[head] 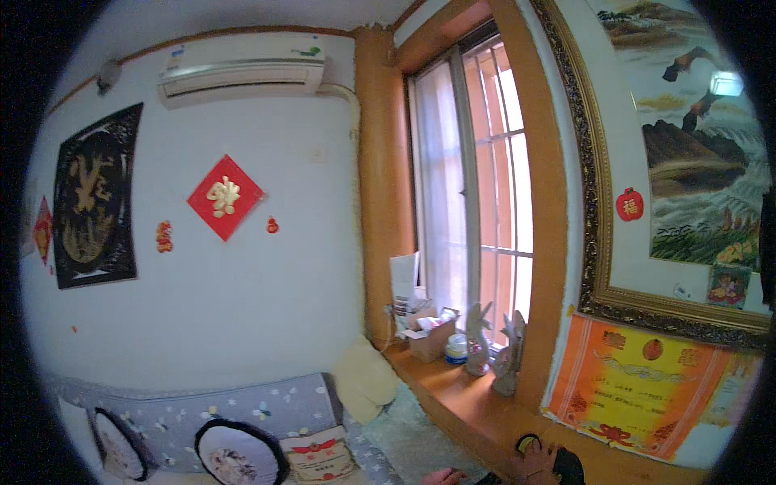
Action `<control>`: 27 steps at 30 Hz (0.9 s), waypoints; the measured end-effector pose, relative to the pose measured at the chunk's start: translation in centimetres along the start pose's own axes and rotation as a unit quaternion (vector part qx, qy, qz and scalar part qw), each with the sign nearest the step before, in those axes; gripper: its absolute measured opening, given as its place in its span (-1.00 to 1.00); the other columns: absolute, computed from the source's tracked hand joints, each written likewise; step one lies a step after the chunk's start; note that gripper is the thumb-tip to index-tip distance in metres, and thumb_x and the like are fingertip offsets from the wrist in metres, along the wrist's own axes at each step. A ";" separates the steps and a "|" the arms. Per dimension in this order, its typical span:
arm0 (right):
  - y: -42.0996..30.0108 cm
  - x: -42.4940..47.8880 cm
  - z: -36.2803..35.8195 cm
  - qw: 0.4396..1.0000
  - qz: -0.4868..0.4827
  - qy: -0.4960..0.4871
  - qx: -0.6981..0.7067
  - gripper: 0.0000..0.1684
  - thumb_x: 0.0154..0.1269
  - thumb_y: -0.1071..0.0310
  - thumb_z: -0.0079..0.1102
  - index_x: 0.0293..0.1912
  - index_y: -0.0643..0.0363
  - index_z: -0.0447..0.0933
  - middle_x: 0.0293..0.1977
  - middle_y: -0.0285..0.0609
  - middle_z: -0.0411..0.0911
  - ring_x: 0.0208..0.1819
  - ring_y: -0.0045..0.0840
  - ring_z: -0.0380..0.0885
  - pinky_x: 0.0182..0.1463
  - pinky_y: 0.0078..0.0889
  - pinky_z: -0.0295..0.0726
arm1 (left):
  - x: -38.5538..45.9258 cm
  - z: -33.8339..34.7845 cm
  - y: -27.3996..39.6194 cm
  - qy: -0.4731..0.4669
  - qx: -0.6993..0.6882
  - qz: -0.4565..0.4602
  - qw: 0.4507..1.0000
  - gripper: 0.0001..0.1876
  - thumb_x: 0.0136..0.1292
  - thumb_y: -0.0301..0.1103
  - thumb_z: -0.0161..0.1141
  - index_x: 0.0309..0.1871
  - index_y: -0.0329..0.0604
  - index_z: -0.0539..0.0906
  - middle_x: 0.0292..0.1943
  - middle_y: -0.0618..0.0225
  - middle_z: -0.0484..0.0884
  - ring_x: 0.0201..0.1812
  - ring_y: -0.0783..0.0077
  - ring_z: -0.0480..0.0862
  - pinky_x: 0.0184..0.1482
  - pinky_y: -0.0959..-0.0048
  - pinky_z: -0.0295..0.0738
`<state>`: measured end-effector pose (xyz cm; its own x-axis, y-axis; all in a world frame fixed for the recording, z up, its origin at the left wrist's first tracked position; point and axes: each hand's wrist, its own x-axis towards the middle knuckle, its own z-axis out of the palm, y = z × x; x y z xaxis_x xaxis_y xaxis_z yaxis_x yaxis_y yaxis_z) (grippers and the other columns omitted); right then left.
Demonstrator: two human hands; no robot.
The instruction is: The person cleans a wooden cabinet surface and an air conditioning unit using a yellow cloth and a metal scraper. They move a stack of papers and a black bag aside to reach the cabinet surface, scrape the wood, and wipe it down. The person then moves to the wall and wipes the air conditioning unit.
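At the bottom edge, my left hand (445,476) shows only in part, its fingers bent, beside a dark object (488,479). Whether it grips anything is hidden by the picture's rim. Farther right, in front of the wooden sill, my right hand (535,465) has its fingers against a small black ring-shaped object (527,439) with a yellowish middle. A black item (568,465) sits directly right of these fingers; its kind is unclear.
On the wooden windowsill (445,394) stand two grey rabbit-like figurines (477,351), a jar (456,350) and a cardboard box (430,342) of small goods. The sofa (273,400) holds round cushions (239,454) and a printed certificate (321,456). A gilt picture frame (597,242) hangs at right.
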<state>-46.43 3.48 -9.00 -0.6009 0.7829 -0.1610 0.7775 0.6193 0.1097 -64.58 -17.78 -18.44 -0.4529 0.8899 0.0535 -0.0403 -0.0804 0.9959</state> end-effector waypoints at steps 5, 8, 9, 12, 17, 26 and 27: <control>2.5 4.2 5.2 0.998 -0.058 -0.029 -0.027 -0.19 0.33 -0.35 -0.36 0.35 -0.04 0.16 0.37 -0.29 0.05 0.42 -0.33 -0.05 0.42 0.25 -0.26 | -3.5 -1.3 0.1 0.020 0.029 0.022 0.999 -0.74 0.36 -0.11 0.04 -0.09 -0.03 0.58 -0.50 0.46 0.45 -0.48 0.52 0.41 -0.45 0.50 0.34; 5.9 4.2 9.7 0.978 -0.108 0.118 -0.136 -0.20 0.32 -0.35 -0.33 0.34 -0.03 0.17 0.34 -0.30 0.10 0.38 -0.32 0.02 0.42 0.23 -0.22 | -5.7 -0.9 0.9 0.016 0.036 0.013 0.999 -0.73 0.36 -0.10 0.03 -0.09 -0.04 0.59 -0.53 0.46 0.43 -0.49 0.53 0.41 -0.46 0.50 0.33; 8.2 4.5 12.3 0.945 -0.116 0.212 -0.222 -0.20 0.32 -0.35 -0.32 0.33 -0.03 0.17 0.33 -0.30 0.12 0.37 -0.31 0.04 0.42 0.23 -0.21 | -6.0 -0.4 2.0 0.005 0.049 -0.002 0.999 -0.73 0.36 -0.10 0.03 -0.09 -0.05 0.58 -0.54 0.46 0.43 -0.49 0.53 0.41 -0.46 0.50 0.33; 11.3 2.7 14.4 0.928 -0.098 0.266 -0.243 -0.20 0.31 -0.35 -0.30 0.33 -0.02 0.18 0.31 -0.30 0.16 0.35 -0.30 0.07 0.42 0.22 -0.19 | -7.8 -0.3 3.2 0.026 0.346 0.255 0.902 -0.72 0.36 -0.11 0.03 -0.10 -0.08 0.58 -0.56 0.41 0.45 -0.48 0.53 0.45 -0.45 0.46 0.36; 14.7 -8.5 8.8 0.978 0.002 0.174 0.112 -0.14 0.28 -0.38 -0.30 0.38 -0.02 0.09 0.38 -0.26 0.05 0.42 -0.27 -0.06 0.44 0.18 -0.22 | -9.8 4.1 12.5 -0.042 0.192 -0.094 0.976 -0.67 0.34 -0.11 0.05 -0.08 -0.20 0.58 -0.42 0.26 0.61 -0.38 0.44 0.56 -0.33 0.40 0.45; 20.0 -18.1 3.9 0.982 0.183 0.007 0.045 -0.25 0.43 -0.20 -0.44 0.41 0.04 0.01 0.45 -0.26 -0.14 0.47 -0.34 -0.17 0.48 -0.07 -0.26 | -11.7 3.6 12.1 -0.053 0.197 -0.025 0.979 -0.60 0.37 -0.07 -0.08 -0.16 -0.25 0.60 -0.47 0.30 0.61 -0.42 0.39 0.57 -0.31 0.38 0.44; 20.6 -18.8 4.1 0.975 0.215 -0.019 0.054 -0.25 0.43 -0.20 -0.44 0.41 0.05 0.02 0.45 -0.27 -0.14 0.47 -0.37 -0.18 0.48 -0.09 -0.25 | -11.8 2.8 10.2 -0.056 0.172 -0.046 0.982 -0.60 0.37 -0.07 -0.08 -0.18 -0.24 0.60 -0.48 0.30 0.60 -0.43 0.39 0.57 -0.32 0.37 0.44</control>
<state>-18.31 1.28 -7.72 -0.2086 0.9650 -0.1589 0.9724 0.2220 0.0715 -57.14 -27.86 -8.68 -0.3600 0.9317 -0.0486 0.2363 0.1415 0.9613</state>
